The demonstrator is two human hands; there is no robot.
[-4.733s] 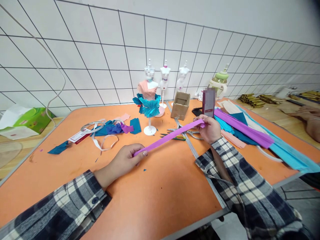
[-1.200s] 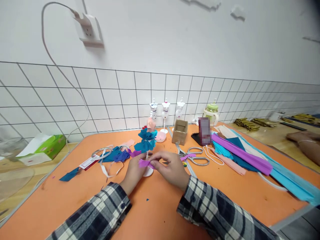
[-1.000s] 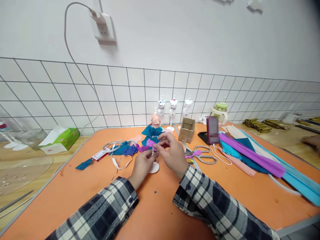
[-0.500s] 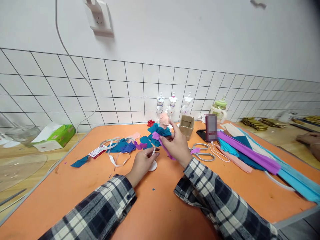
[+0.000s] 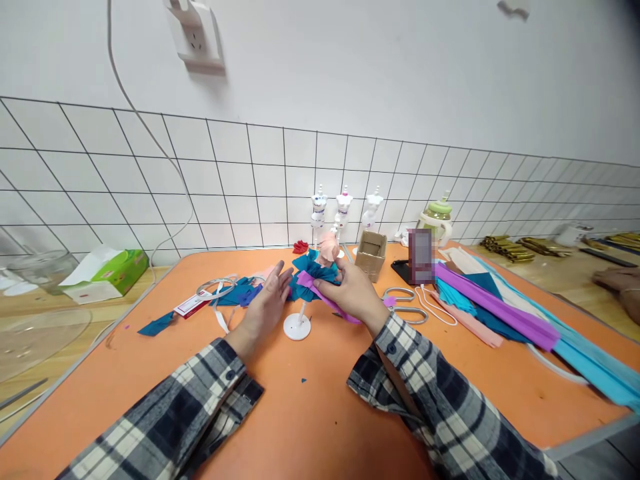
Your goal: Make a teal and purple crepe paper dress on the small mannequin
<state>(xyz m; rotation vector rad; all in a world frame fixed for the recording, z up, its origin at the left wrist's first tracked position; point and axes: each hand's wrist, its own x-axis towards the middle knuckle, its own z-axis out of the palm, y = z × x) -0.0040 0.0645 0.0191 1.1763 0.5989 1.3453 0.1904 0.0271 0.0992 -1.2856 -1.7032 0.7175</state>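
A small dress form on a white stand [image 5: 297,327] stands upright before me, dressed in peach crepe paper [image 5: 329,249] on top and a flared teal crepe-paper skirt [image 5: 310,267]. Across the skirt lies a purple crepe-paper strip [image 5: 306,281], its loose end hanging to the right. My right hand [image 5: 357,290] pinches this strip against the skirt with the thumb; its other fingers are partly hidden behind. My left hand [image 5: 267,300] is open at the skirt's left side, fingers stretched upward and holding nothing. Whether its fingertips touch the skirt, I cannot tell.
Several white dress forms [image 5: 343,208] and a cardboard box [image 5: 371,257] stand at the back. Scissors [image 5: 407,313], a phone [image 5: 421,257] and crepe-paper strips [image 5: 495,303] lie rightward. Paper scraps [image 5: 233,293] lie left. A co-worker's hand [image 5: 615,277] shows far right.
My left hand has let go of the stand and moved left and up, opening its fingers. The stand's base now shows fully. My right hand still pinches the purple strip, slightly lower.
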